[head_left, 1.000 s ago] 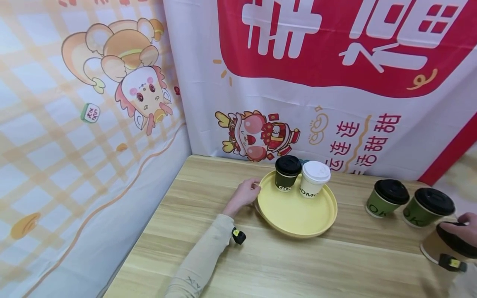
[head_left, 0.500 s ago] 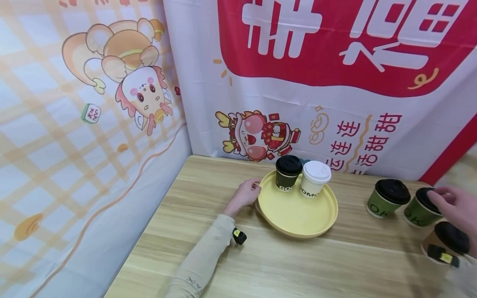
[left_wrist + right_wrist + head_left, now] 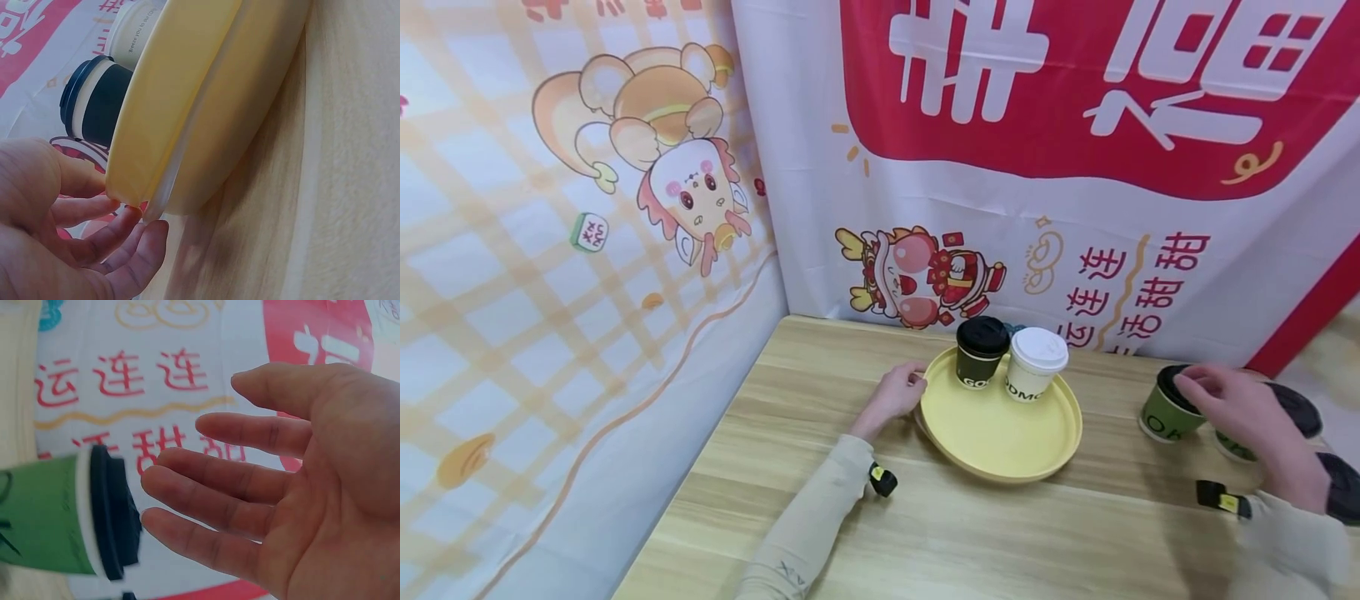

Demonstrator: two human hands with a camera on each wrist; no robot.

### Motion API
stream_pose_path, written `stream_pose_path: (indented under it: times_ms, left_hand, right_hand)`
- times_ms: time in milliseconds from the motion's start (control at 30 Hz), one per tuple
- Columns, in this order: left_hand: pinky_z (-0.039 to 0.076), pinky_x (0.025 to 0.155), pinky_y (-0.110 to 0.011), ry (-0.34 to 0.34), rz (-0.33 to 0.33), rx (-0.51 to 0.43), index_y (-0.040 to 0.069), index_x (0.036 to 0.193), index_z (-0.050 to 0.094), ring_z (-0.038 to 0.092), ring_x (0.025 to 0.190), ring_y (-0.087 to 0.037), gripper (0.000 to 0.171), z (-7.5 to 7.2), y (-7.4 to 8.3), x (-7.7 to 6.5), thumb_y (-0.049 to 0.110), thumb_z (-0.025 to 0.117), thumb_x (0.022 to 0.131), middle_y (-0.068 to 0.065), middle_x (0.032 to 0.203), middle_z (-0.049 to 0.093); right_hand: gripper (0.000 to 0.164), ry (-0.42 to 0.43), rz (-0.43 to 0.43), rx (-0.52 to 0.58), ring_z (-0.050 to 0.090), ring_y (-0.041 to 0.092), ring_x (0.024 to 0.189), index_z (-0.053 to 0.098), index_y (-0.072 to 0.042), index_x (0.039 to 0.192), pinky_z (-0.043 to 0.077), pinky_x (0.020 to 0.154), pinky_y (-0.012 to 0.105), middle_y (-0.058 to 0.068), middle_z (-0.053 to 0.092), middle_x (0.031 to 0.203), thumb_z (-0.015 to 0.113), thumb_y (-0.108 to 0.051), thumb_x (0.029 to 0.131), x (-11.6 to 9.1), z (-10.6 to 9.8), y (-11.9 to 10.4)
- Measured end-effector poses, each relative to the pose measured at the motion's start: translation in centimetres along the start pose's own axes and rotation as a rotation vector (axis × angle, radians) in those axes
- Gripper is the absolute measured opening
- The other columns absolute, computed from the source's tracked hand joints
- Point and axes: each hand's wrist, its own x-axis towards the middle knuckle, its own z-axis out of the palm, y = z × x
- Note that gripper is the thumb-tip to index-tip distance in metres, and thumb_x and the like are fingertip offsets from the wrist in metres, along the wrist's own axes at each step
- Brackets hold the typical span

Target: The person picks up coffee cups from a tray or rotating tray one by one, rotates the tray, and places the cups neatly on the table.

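My left hand (image 3: 901,390) holds the left rim of a round yellow tray (image 3: 1000,442). In the left wrist view, the thumb lies against the tray's edge (image 3: 162,106) and the other fingers curl beneath it. At the tray's back stand a dark paper cup with a black lid (image 3: 976,367) and a white-lidded paper cup (image 3: 1028,379). My right hand (image 3: 1247,421) reaches over the leftmost green paper cup (image 3: 1163,412), overlapping its black lid. The right wrist view shows that hand (image 3: 294,481) with spread, fairly straight fingers beside the cup's lid (image 3: 112,512), holding nothing.
Behind my right hand is a second green cup (image 3: 1232,448), partly hidden. Another black lid (image 3: 1343,492) shows past my right wrist. A printed cloth (image 3: 880,200) hangs along the wooden table's (image 3: 970,533) back edge, with a second one (image 3: 625,317) at left.
My right hand has left the brown cup at the far right and moved left past the second green cup to the leftmost one. The left hand and tray stay about where they were.
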Motion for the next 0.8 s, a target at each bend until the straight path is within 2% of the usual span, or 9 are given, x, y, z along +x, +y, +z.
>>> stream_pose_path:
  times_ms: [200, 467, 633, 800]
  left_hand:
    - [0.049, 0.069, -0.025, 0.008, 0.013, 0.005, 0.008, 0.126, 0.056, 0.059, 0.083, -0.014, 0.036, -0.1, 0.0, 0.3, 0.017, 0.053, 0.091, -0.003, 0.094, 0.065]
    - [0.049, 0.066, -0.024, 0.004, 0.009, 0.002, 0.009, 0.125, 0.056, 0.059, 0.080, -0.013, 0.035, 0.0, -0.2, 0.5, 0.016, 0.054, 0.091, -0.002, 0.093, 0.065]
    - [0.049, 0.067, -0.024, -0.006, 0.000, 0.010, 0.010, 0.126, 0.056, 0.059, 0.081, -0.013, 0.035, 0.2, -0.3, 0.3, 0.016, 0.054, 0.091, -0.002, 0.094, 0.065]
    - [0.050, 0.070, -0.026, 0.000, 0.012, -0.002, 0.009, 0.125, 0.056, 0.059, 0.084, -0.015, 0.035, 0.2, -0.5, 0.3, 0.015, 0.054, 0.091, -0.003, 0.094, 0.065]
  right_hand:
    - [0.057, -0.043, -0.062, 0.003, 0.058, 0.033, 0.089, 0.056, 0.000, 0.113, 0.048, 0.067, 0.045, 0.021, 0.063, 0.099, 0.042, -0.052, 0.093, 1.2, 2.0, -2.1]
    - [0.061, -0.109, -0.089, 0.035, 0.060, 0.031, 0.089, 0.057, 0.001, 0.116, 0.049, 0.071, 0.047, 0.020, 0.064, 0.101, 0.044, -0.054, 0.092, 2.6, 3.8, -3.5]
    - [0.062, -0.177, -0.079, 0.119, 0.062, 0.024, 0.083, 0.054, 0.000, 0.120, 0.052, 0.067, 0.040, 0.022, 0.063, 0.105, 0.043, -0.054, 0.092, 3.6, 5.1, -3.2]
    - [0.064, -0.245, -0.044, 0.235, 0.063, 0.030, 0.087, 0.049, 0.004, 0.123, 0.054, 0.064, 0.037, 0.028, 0.058, 0.111, 0.044, -0.052, 0.092, 4.8, 6.9, -3.1]
